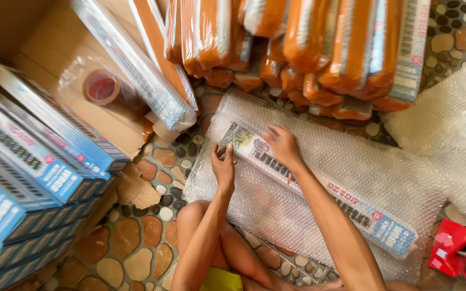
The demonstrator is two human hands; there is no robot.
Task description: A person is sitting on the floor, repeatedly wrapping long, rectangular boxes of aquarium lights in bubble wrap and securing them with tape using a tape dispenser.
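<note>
A long flat printed box (351, 207) lies diagonally on a sheet of bubble wrap (276, 210) spread over the pebble-pattern floor. My left hand (223, 167) rests on the wrap at the box's near-left end, fingers together. Pressing flat on top of that same end is my right hand (282, 146), fingers spread. Neither hand grips anything. My bare knees show below the wrap.
Blue printed boxes (22, 178) are stacked at left. A cardboard carton flap (76, 102) holds a tape roll (101, 88). Orange wrapped packs (319, 48) lean at the top. More bubble wrap (454, 129) lies at right, with a red tape dispenser (451, 248) below it.
</note>
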